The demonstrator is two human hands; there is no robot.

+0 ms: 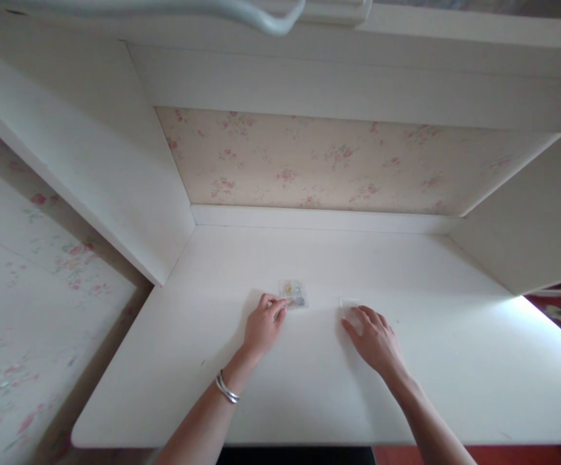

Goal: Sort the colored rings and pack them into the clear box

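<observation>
A small clear packet (293, 294) with yellowish bits inside lies on the white desk top (309, 387). My left hand (264, 326) rests on the desk with its fingers curled, the fingertips touching the packet's near left corner. A silver bangle (226, 388) sits on that wrist. My right hand (375, 339) lies flat to the right, fingers stretched over a small pale, see-through thing (349, 305) that I cannot make out clearly.
The desk stands in a white alcove with a floral back panel (338, 161), white side walls (116, 161) and a shelf overhead. Floral wallpaper runs along the left (28, 271). The desk's front edge is near my arms.
</observation>
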